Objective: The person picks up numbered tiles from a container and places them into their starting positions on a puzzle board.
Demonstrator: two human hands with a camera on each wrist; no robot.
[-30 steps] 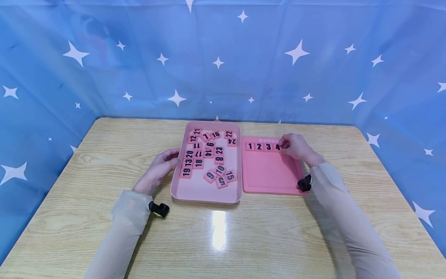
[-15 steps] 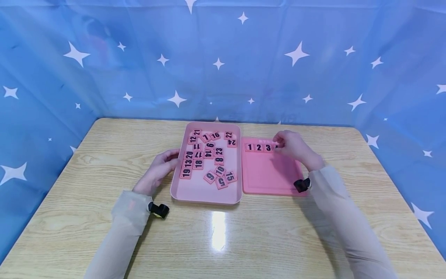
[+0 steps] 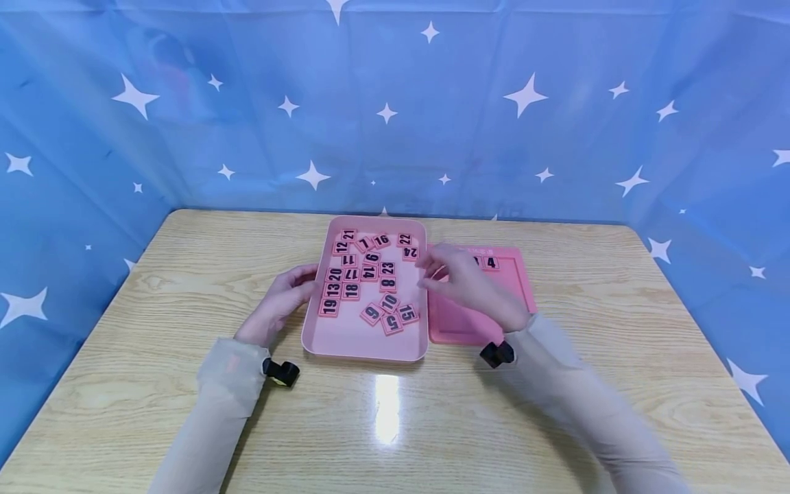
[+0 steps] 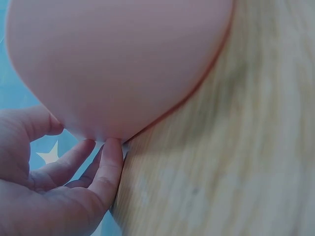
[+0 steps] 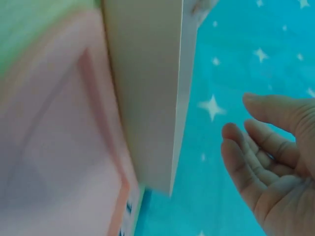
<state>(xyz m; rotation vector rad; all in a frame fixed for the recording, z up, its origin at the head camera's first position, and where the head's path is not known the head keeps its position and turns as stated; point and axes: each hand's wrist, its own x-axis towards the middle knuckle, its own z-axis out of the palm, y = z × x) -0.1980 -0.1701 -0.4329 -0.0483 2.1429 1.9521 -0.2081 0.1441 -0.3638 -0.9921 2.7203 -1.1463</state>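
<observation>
A light pink tray [image 3: 352, 343] holds several pink square tiles with black numbers, among them the 24 tile [image 3: 410, 254], the 8 tile [image 3: 388, 284] and the 5 tile [image 3: 391, 323]. My left hand [image 3: 282, 298] rests its fingertips against the tray's left outer wall, as the left wrist view also shows. Over the tray's right rim hovers my right hand [image 3: 469, 283], fingers loosely bent and nothing between them. It partly covers a darker pink board [image 3: 457, 328], where the 4 tile [image 3: 490, 263] shows in the top row; tiles to its left are mostly hidden.
Tray and board stand side by side on a light wooden table [image 3: 185, 274]. A blue cloth [image 3: 382, 137] with white stars hangs behind and around it. Black wrist cameras sit on both wrists. In the right wrist view, the tray wall [image 5: 147, 88] rises beside the board.
My right hand has left the 4 tile on the board and moved left to the tray's right rim. The left hand has stayed at the tray.
</observation>
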